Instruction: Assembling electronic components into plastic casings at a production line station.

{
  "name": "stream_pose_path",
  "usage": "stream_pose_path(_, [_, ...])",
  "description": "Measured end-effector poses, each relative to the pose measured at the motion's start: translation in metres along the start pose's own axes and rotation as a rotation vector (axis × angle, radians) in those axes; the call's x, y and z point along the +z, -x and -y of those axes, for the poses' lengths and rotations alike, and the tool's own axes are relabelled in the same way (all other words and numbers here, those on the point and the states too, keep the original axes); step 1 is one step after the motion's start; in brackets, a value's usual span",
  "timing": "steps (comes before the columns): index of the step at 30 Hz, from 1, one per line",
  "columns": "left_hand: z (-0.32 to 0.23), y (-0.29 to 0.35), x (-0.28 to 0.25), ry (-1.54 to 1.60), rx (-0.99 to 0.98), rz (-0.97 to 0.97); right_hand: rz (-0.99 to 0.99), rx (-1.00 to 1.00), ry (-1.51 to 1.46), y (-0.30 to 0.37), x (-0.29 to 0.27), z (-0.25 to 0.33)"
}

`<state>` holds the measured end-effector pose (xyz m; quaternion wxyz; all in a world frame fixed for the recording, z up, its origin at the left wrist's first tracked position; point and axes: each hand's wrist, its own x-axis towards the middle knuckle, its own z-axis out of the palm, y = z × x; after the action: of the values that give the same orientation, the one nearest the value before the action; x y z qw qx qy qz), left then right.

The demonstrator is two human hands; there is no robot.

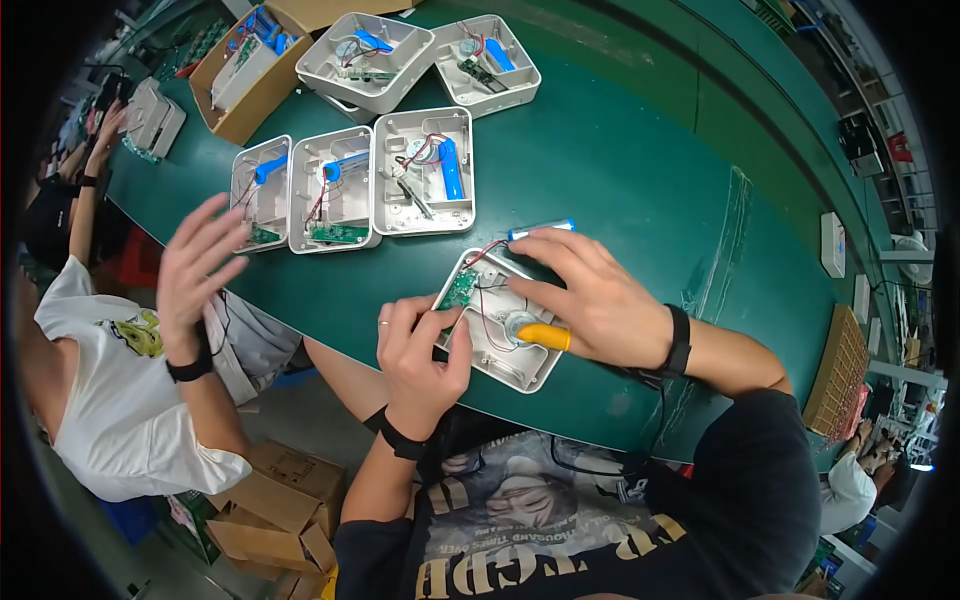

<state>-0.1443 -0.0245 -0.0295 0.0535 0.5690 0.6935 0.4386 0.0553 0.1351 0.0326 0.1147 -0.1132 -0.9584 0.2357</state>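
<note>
A white plastic housing (516, 374) lies tilted on the green table in front of me. Inside it are a green circuit board (461, 289), thin wires and a round speaker-like part (518, 325). My left hand (420, 350) grips the housing's left wall, fingers curled by the board. Over its right side spreads my right hand (600, 305), fingers apart, with a yellow finger cot (545, 336) on the thumb, which rests at the round part. Just beyond those fingertips, outside the housing, is a blue cylindrical battery (541, 230) with red and black wires.
Several similar housings (424, 228) with blue batteries stand ahead and to the left on the table (620, 180). A cardboard box (243, 118) of parts is at the far left. Close on my left, a co-worker's hand (195, 265) is raised over the table edge.
</note>
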Motion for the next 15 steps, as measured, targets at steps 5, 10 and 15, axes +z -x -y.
stream_pose_path(5, [-0.001,0.004,-0.002,-0.012,0.002,-0.016,-0.026,0.110,-0.029,0.000,0.015,0.019])
stream_pose_path(10, [0.000,0.005,-0.002,-0.004,0.006,-0.032,-0.016,0.016,-0.010,-0.002,0.010,0.018])
stream_pose_path(15, [-0.004,0.000,0.001,0.021,0.021,-0.038,0.028,0.055,0.091,-0.026,-0.033,-0.034])
